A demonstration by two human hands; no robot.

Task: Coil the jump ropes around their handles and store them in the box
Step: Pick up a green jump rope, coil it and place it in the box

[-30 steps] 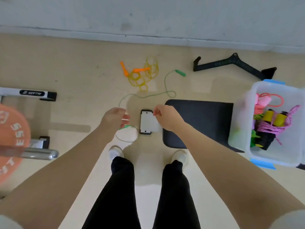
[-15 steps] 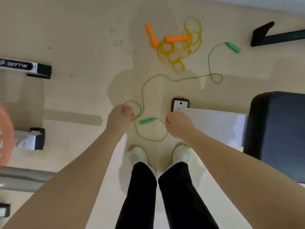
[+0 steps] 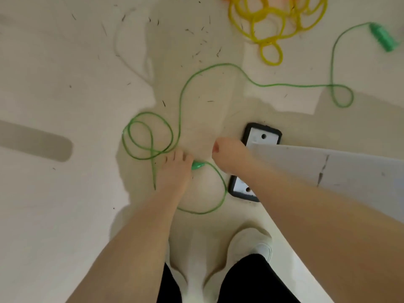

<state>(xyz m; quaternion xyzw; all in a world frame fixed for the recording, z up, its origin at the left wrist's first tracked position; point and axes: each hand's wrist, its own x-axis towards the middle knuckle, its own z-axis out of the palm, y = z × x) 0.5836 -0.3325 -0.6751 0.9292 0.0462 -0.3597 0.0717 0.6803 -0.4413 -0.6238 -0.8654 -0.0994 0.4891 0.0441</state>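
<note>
Left hand (image 3: 175, 169) curled round green handle (image 3: 197, 165) low over floor (image 3: 65, 84); right hand (image 3: 227, 155) fisted beside it, contents unclear. Green rope (image 3: 181, 92) looped across floor toward far handle (image 3: 383, 39), near yellow rope (image 3: 273, 25).

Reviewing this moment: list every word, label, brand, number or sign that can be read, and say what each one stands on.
None: no readable text shows in the head view.
The black-framed white plate by the right hand bears only holes, no print.
The green jump rope, its far handle, the handle under the left hand and the yellow rope carry no legible marking.
</note>
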